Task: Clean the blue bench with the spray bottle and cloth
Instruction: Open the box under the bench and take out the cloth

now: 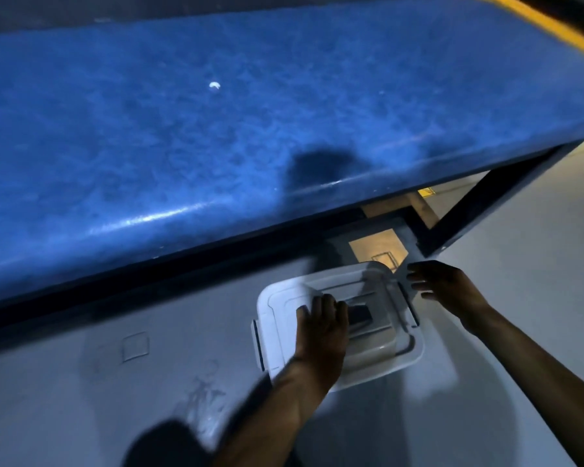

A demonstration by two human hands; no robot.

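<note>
The blue bench [216,123] fills the upper part of the head view, its top dusty with a few small white specks. Below its front edge a white lidded plastic box [395,335] sits on the grey floor. My left hand [321,328] lies on the lid with its fingers over the dark handle [359,316] in the lid's middle. My right hand [442,284] hovers at the box's right side near the side latch, fingers loosely spread and holding nothing. No spray bottle or cloth is in view. The picture is motion-blurred.
The bench's dark metal frame and leg [479,210] run down at the right. The grey floor [115,382] spreads around the box. A yellow stripe [550,32] crosses the top right corner. A dark shape [162,443] shows at the bottom edge.
</note>
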